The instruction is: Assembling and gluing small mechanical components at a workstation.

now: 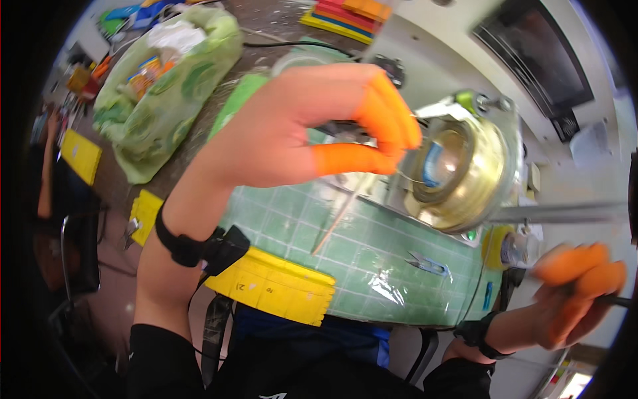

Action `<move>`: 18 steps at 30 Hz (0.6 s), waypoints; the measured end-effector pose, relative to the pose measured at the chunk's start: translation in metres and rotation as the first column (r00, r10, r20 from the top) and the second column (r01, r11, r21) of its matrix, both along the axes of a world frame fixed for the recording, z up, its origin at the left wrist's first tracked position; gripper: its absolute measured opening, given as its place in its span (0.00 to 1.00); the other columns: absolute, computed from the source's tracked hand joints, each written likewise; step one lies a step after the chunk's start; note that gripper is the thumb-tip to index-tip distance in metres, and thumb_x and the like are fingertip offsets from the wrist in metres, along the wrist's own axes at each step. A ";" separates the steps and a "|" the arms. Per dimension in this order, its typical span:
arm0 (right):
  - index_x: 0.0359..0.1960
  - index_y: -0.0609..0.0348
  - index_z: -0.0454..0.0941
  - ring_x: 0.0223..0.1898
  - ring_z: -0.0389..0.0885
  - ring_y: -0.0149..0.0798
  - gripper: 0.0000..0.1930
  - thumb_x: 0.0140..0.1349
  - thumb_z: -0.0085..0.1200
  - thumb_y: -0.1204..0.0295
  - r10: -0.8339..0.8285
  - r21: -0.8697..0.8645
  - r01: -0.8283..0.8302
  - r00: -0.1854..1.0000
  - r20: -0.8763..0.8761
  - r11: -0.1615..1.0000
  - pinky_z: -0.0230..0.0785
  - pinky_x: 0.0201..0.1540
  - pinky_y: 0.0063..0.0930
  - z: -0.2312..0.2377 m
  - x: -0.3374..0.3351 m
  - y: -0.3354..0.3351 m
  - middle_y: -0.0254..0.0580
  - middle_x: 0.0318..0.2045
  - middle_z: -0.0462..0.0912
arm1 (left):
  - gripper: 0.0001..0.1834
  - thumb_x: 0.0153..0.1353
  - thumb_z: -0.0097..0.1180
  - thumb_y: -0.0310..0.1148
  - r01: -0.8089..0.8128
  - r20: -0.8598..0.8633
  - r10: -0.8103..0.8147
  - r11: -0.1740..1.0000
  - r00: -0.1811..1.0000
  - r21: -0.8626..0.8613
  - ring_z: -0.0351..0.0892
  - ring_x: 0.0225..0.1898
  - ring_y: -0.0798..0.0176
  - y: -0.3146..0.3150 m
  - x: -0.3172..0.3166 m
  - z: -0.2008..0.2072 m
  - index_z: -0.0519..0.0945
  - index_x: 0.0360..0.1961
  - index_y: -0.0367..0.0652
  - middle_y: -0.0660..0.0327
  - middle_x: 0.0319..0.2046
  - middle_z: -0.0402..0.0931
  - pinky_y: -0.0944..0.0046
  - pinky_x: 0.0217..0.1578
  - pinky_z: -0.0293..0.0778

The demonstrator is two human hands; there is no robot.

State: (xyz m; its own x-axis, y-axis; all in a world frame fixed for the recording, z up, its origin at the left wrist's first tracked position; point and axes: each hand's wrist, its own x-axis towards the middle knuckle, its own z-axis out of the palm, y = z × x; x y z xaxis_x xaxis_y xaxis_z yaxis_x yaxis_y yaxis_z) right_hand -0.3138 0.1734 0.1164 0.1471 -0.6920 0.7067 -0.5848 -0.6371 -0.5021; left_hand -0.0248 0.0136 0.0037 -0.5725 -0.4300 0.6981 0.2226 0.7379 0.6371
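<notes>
Now the left hand (286, 126) hangs just left of the gold drum (475, 179), orange-covered thumb and fingers drawn close together, and a fine line (413, 179) curves between the tips and the drum's rim; whether they're gripping it, I can't tell! Out beyond the drum's lower right, the right hand (575, 299) is a blur, orange-tipped fingers curled near a dark slim piece (618, 301), its hold impossible to judge. Below the drum lie small snips (428, 263); to its lower left, a thin stick (339, 223).
</notes>
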 end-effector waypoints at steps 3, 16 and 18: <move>0.51 0.56 0.80 0.29 0.84 0.46 0.13 0.68 0.59 0.68 0.446 0.711 -0.084 0.828 -0.340 0.698 0.77 0.33 0.39 0.003 -0.005 0.012 0.42 0.31 0.84 | 0.08 0.53 0.69 0.19 -0.024 0.071 0.020 0.998 0.997 0.054 0.81 0.41 0.54 0.002 0.003 0.002 0.80 0.31 0.39 0.53 0.38 0.83 0.43 0.59 0.77; 0.45 0.60 0.76 0.33 0.83 0.57 0.11 0.61 0.58 0.80 0.152 0.716 0.316 0.849 -0.507 0.623 0.78 0.36 0.44 -0.130 -0.038 0.064 0.49 0.39 0.78 | 0.07 0.56 0.66 0.22 -0.138 0.149 0.114 0.977 0.982 0.165 0.79 0.40 0.57 0.014 0.005 0.001 0.79 0.33 0.38 0.55 0.38 0.78 0.36 0.65 0.68; 0.44 0.60 0.76 0.33 0.83 0.56 0.11 0.61 0.59 0.79 0.117 0.701 0.304 0.867 -0.484 0.646 0.78 0.36 0.43 -0.125 -0.045 0.065 0.49 0.39 0.78 | 0.07 0.57 0.66 0.23 -0.198 0.125 0.173 0.956 0.977 0.219 0.78 0.40 0.57 0.022 0.004 0.003 0.79 0.33 0.37 0.55 0.38 0.77 0.38 0.65 0.69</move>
State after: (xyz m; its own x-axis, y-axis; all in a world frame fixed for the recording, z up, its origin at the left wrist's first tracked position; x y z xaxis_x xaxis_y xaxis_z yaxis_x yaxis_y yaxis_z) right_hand -0.3588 0.2380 -0.0090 0.1961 -0.9629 -0.1854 -0.8989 -0.1009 -0.4265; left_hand -0.0204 0.0352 0.0064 -0.5311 -0.6767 0.5100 0.0199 0.5917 0.8059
